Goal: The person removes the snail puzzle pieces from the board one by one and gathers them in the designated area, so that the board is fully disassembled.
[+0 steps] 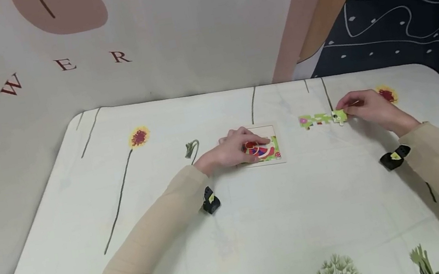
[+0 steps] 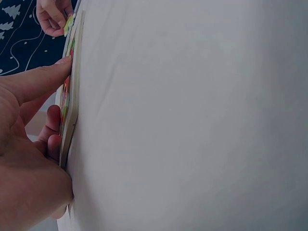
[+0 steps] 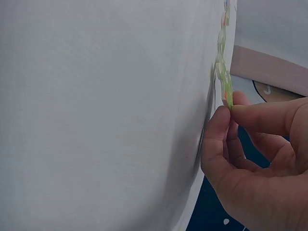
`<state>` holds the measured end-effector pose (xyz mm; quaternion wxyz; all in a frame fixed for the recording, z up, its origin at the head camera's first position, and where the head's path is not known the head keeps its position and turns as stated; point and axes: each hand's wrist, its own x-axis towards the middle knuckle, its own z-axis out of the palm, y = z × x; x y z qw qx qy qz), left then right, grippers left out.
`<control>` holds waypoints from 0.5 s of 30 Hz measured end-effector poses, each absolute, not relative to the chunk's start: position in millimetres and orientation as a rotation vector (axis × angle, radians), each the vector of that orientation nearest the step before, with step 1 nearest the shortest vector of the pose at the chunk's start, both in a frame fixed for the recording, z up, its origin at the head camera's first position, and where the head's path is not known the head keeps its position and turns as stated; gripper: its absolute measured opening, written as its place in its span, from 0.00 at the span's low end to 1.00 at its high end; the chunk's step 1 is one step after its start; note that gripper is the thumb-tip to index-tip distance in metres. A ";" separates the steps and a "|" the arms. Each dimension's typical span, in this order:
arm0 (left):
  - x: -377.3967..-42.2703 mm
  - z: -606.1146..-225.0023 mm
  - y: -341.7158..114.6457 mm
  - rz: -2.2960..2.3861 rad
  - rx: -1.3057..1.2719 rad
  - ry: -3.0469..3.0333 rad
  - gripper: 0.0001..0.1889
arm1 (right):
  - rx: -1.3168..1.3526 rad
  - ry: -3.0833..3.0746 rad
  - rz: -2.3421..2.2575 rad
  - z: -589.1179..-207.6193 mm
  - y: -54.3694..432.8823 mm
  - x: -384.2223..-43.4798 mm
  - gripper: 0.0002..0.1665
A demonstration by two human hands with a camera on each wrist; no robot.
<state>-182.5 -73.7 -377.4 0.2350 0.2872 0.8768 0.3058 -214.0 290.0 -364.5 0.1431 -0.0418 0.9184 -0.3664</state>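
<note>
A shallow jigsaw board (image 1: 280,148) with a light border and a red, blue and green picture lies on the table. My left hand (image 1: 236,147) rests on its left part, covering some of the picture; the index finger (image 2: 45,79) presses on the picture. To the board's right lies a short row of green puzzle pieces (image 1: 314,120), one with a pink spot. My right hand (image 1: 369,109) pinches a green puzzle piece (image 1: 339,117) with a white patch at the row's right end, between thumb and fingers. In the right wrist view this piece (image 3: 225,79) tilts off the row's line.
A white cloth (image 1: 293,212) printed with flowers and stems covers the table. Behind the table's far edge stand a pale wall (image 1: 186,40) with letters and a dark panel (image 1: 412,12) with white trees. Black wrist cameras (image 1: 395,157) hang below both sleeves.
</note>
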 end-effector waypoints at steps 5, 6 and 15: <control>-183.1 -377.6 -73.0 0.842 0.786 2.407 0.27 | -0.095 2.648 -1.038 -365.3 290.2 -215.1 0.16; -183.2 -377.5 -73.0 0.843 0.785 2.407 0.27 | -0.091 2.648 -1.034 -365.3 290.1 -215.4 0.16; -181.8 -378.8 -72.3 0.844 0.783 2.418 0.26 | -0.086 2.653 -1.011 -365.3 290.2 -215.4 0.16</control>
